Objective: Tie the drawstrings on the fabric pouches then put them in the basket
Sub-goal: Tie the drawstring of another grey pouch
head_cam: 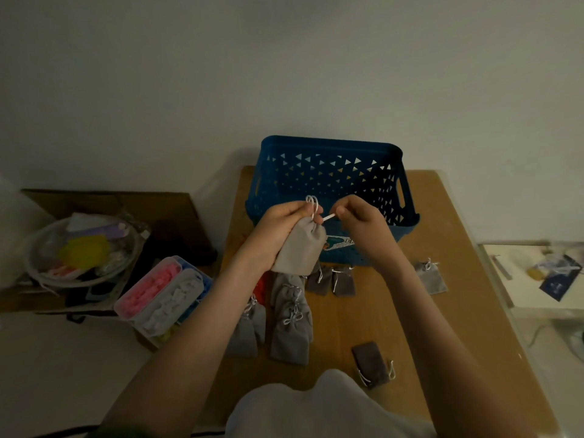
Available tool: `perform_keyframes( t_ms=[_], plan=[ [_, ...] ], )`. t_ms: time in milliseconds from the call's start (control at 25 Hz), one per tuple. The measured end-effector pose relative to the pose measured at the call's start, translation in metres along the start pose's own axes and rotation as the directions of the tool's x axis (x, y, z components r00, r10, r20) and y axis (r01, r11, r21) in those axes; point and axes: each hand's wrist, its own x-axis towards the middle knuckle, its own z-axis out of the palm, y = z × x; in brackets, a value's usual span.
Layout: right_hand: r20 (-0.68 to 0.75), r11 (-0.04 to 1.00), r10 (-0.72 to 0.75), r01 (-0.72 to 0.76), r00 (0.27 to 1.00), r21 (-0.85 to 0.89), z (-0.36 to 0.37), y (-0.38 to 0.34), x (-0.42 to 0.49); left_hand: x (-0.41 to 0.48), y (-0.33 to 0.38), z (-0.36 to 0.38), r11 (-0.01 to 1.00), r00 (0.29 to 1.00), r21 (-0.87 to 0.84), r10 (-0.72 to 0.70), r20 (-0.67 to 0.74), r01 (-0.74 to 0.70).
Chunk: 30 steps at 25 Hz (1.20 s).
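A person's left hand [284, 222] grips a grey drawstring pouch [300, 248] above the desk [442, 311] while the right hand [357, 216] pinches its white drawstring [327, 218], in front of a blue perforated basket [331, 172], with more grey pouches [292, 320] lying below.
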Motion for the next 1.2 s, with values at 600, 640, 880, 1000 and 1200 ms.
perform_keyframes(
  t_ms=[600, 640, 880, 1000, 1200],
  plan=[
    [0.210, 0.982, -0.082, 0.043, 0.974, 0.182, 0.000, -0.029, -0.007, 0.001, -0.002, -0.008, 0.959, 0.990, 0.282, -0.014, 0.139, -0.026],
    [0.211, 0.981, -0.086, 0.046, 0.974, 0.188, 0.000, -0.030, -0.008, 0.001, -0.001, -0.007, 0.968, 0.990, 0.251, -0.014, 0.142, -0.022],
    [0.147, 0.980, -0.078, 0.049, 0.986, 0.194, 0.000, -0.031, -0.002, -0.001, 0.003, -0.005, 0.985, 0.960, -0.052, -0.145, 0.238, 0.162],
    [0.170, 0.986, -0.090, 0.064, 0.981, 0.155, -0.004, -0.028, 0.001, -0.001, 0.005, -0.001, 0.983, 0.952, -0.068, -0.148, 0.268, 0.172],
    [0.176, 0.988, -0.133, 0.116, 0.975, 0.106, -0.005, -0.028, 0.003, -0.002, 0.013, -0.007, 0.965, 0.965, 0.261, -0.045, 0.260, -0.025]
  ],
)
